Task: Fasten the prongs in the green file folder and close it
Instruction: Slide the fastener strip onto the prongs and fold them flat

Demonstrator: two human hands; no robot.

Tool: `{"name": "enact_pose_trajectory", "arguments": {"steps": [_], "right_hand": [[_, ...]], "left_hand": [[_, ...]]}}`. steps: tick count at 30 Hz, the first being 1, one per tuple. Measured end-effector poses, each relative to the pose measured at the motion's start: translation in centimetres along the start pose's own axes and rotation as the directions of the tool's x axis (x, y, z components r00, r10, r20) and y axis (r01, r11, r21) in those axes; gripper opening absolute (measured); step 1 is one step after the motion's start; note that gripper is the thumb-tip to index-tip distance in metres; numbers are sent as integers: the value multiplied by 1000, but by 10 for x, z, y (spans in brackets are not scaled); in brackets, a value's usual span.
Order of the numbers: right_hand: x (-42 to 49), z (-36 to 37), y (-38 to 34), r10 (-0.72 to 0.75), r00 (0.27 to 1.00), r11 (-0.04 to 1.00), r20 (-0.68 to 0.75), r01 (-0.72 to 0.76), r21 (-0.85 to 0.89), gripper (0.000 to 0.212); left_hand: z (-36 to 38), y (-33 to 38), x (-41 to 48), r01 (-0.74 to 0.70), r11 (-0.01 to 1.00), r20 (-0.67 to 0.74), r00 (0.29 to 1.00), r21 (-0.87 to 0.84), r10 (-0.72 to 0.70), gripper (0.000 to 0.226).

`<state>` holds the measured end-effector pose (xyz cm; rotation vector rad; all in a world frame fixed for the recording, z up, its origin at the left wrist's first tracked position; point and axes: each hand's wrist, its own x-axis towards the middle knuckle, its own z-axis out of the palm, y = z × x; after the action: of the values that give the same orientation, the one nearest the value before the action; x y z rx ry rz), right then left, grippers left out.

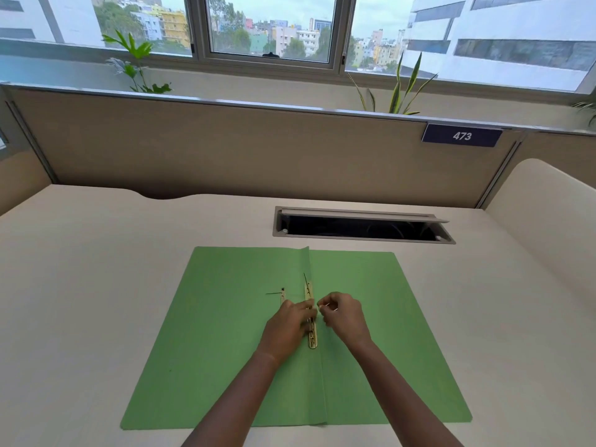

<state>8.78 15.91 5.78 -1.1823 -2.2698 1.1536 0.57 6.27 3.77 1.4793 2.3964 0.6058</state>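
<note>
The green file folder (380,321) lies open and flat on the beige desk, spine running away from me. Along the spine sits a brass fastener bar (312,338) with thin prongs. One prong (305,279) sticks up at the bar's far end, and another prong (274,293) lies flat to the left by a punched hole. My left hand (288,324) presses on the middle of the bar with its fingers. My right hand (342,312) is just right of the bar, fingertips pinched together on a thin prong tip.
The desk (96,269) has an open cable tray slot (361,225) just beyond the folder. A beige partition with a "473" label (461,135) rises behind, with plants and windows above. A curved desk edge stands at the far right.
</note>
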Motion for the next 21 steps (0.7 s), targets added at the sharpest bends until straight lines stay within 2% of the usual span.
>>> {"name": "enact_pose_trajectory", "arguments": {"steps": [6, 13, 21], "right_hand": [[25, 9, -5, -115, 992, 991, -46, 111, -77, 23], [51, 17, -4, -173, 984, 969, 50, 179, -168, 14], [71, 18, -16, -209, 954, 935, 213, 259, -243, 20]], "left_hand": [[-5, 7, 8, -71, 979, 42, 997, 192, 64, 30], [0, 2, 11, -70, 985, 52, 997, 157, 63, 28], [1, 0, 11, -51, 991, 63, 997, 126, 43, 29]]}}
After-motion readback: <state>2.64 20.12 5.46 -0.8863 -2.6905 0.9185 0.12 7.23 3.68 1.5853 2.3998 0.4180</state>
